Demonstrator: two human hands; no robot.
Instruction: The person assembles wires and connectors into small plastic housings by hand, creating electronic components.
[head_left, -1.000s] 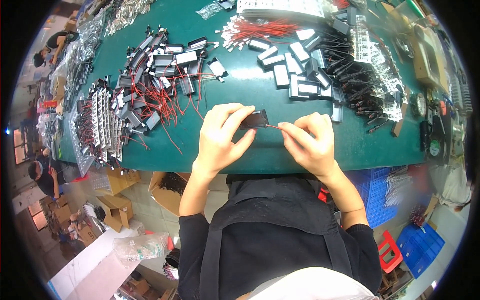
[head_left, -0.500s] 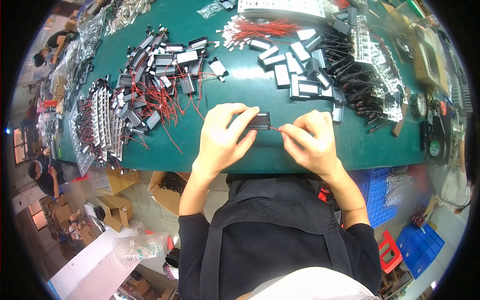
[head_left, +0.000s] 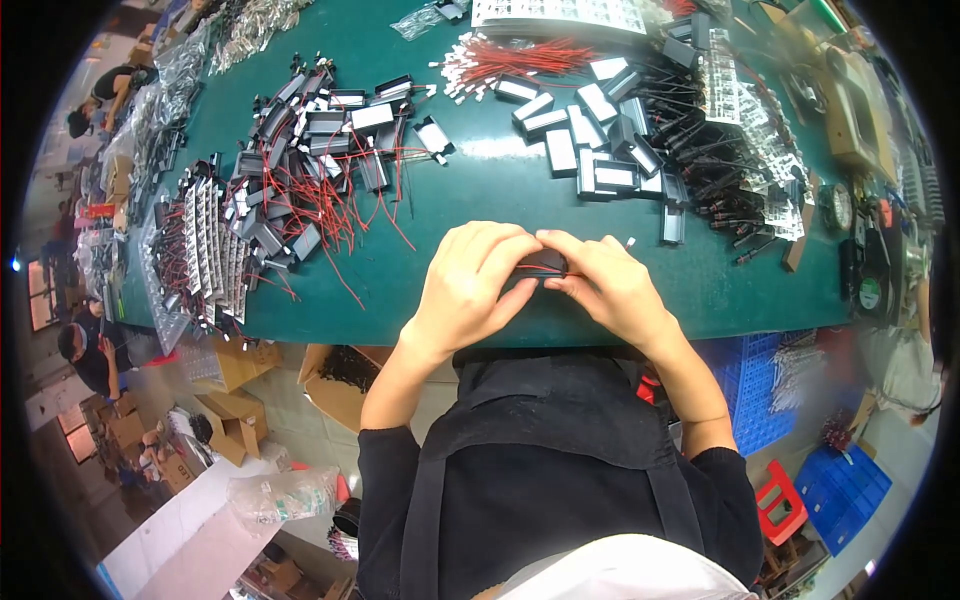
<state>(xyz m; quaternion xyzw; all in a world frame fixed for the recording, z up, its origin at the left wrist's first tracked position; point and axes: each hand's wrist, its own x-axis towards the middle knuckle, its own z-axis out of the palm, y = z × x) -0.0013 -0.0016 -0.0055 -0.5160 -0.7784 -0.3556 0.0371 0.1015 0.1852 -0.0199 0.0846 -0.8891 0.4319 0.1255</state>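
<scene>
A small black rectangular case [head_left: 540,260] is held between my two hands near the table's front edge, with a red wire lying along it. My left hand [head_left: 468,282] grips its left end, thumb below and fingers above. At the right end, my right hand [head_left: 612,290] pinches the case between thumb and index finger. Just beyond the right hand's knuckles shows a small white connector [head_left: 630,241]; whether it belongs to the held wire is hidden. My fingers cover much of the case.
Left on the green table [head_left: 480,200] lies a heap of black cases with red wires [head_left: 320,150], beside stacked white strips [head_left: 205,240]. Farther off are red wires with white connectors [head_left: 520,58]. To the right sit loose cases [head_left: 600,130], black cables [head_left: 700,150] and white sheets [head_left: 765,150].
My right hand has moved left from the stretched wire onto the case's right end. The red wire now lies along the case, and the case is turned slightly and more covered.
</scene>
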